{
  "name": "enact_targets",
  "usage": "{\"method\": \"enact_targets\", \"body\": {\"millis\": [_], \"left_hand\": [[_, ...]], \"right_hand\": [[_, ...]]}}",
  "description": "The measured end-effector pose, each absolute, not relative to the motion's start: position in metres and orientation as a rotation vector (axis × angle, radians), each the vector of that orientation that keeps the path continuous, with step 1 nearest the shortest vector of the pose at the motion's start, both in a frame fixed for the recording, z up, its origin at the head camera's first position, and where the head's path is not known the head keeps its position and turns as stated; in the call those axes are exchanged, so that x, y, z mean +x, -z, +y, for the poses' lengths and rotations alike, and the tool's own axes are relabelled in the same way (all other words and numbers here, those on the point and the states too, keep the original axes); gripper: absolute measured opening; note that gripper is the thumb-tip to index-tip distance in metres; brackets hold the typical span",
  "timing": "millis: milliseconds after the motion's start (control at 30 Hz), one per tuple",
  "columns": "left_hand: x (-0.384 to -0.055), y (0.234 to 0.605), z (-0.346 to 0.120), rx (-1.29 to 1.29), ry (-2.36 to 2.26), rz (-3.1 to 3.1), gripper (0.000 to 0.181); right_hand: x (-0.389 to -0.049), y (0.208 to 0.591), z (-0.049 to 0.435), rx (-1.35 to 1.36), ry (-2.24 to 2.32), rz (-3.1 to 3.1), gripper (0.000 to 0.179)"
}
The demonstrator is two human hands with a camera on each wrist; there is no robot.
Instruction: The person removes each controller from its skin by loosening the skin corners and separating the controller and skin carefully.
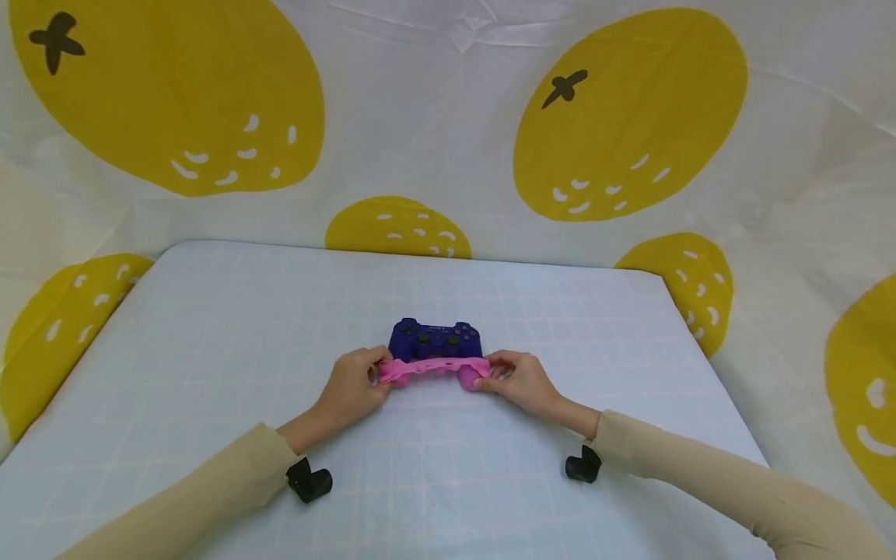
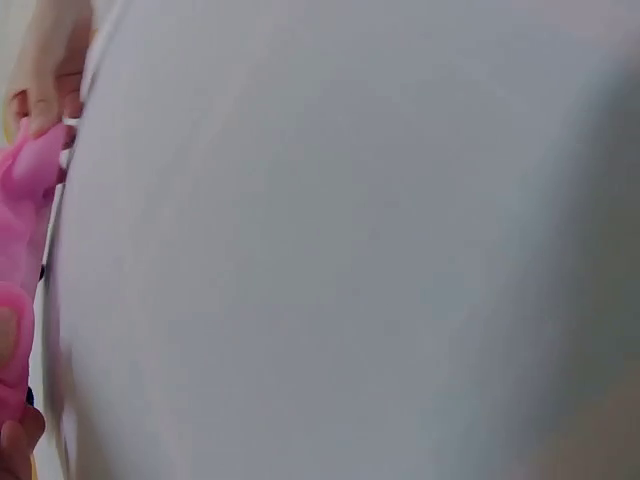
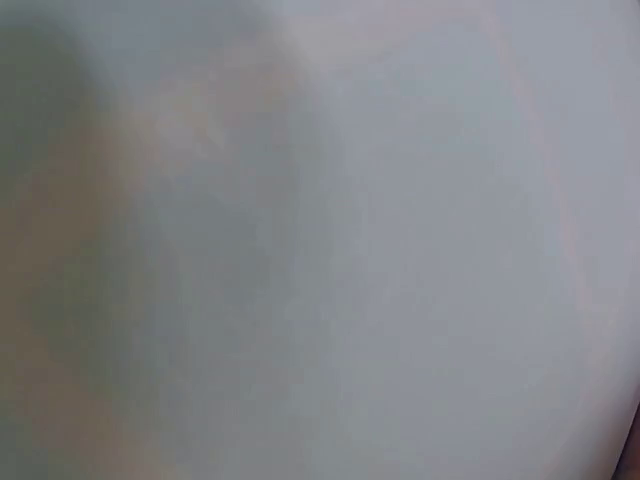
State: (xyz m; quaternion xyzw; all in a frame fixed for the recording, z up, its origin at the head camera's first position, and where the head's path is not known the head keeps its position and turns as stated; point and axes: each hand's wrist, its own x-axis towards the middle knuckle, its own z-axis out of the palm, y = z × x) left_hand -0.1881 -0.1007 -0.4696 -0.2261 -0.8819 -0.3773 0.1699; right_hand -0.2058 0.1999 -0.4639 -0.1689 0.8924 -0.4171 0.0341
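Note:
A dark blue game controller lies near the middle of the table, its buttons and two sticks facing up. Along its near side stretches a pink silicone controller cover, which overlaps the controller's lower part in the head view. My left hand pinches the cover's left end, and my right hand pinches its right end between thumb and fingers. In the left wrist view the pink cover shows at the left edge with fingers at both ends. The right wrist view is mostly blurred tabletop.
A pale checked cloth covers the table. Behind it hangs a white curtain printed with large yellow fruit. Small black cameras hang at both wrists, below the beige sleeves.

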Motion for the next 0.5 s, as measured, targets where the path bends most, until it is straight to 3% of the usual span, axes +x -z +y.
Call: {"method": "enact_targets", "body": {"millis": [300, 500], "left_hand": [[-0.1912, 0.4713, -0.1029, -0.607, 1.170, -2.484, 0.029], [-0.1913, 0.4742, -0.1040, -0.598, 1.181, -2.504, 0.030]], "right_hand": [[-0.2043, 0.4636, 0.1997, -0.632, 1.298, 2.679, 0.026], [-0.2038, 0.4624, 0.1988, -0.747, 1.299, 2.678, 0.024]]}}
